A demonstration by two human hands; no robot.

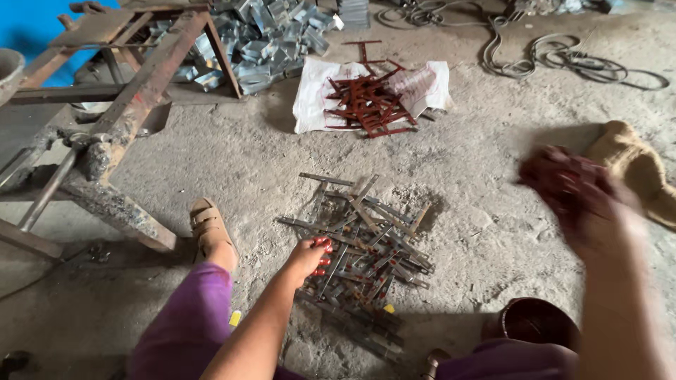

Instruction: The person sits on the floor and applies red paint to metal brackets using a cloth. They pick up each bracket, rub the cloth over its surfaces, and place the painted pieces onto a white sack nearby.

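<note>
A: Heap of bare grey metal strips and brackets [362, 236], lying criss-crossed on the dusty concrete floor [232, 162], middle of frame. Left hand [308, 258], red-stained fingertips, curled down onto the heap's near edge, closing on a strip or two; exact piece not separable.

B: Right hand [574, 190]?

A: Raised out to the right, well apart from the heap, dark red all over, blurred. Fingers open or clenched, cannot tell.

B: Surroundings?

A: Dark round tin of red paint [539, 324] near the right knee. Red-painted brackets [367, 102] piled on a white sack [317, 95] further out. Rusty metal stand [134, 91] to the left, sandalled foot [211, 232] beside it, shiny zinc offcuts [260, 42] behind, coiled cable [563, 63] top right.

B: Risks?

A: Likely cut fingertips from sharp strip ends, bare skin. Possibly snagging of tangled pieces, heap dragged apart. Tin close by the knee, probably easy to knock and spill. Wet paint possibly picking up floor dust.
</note>
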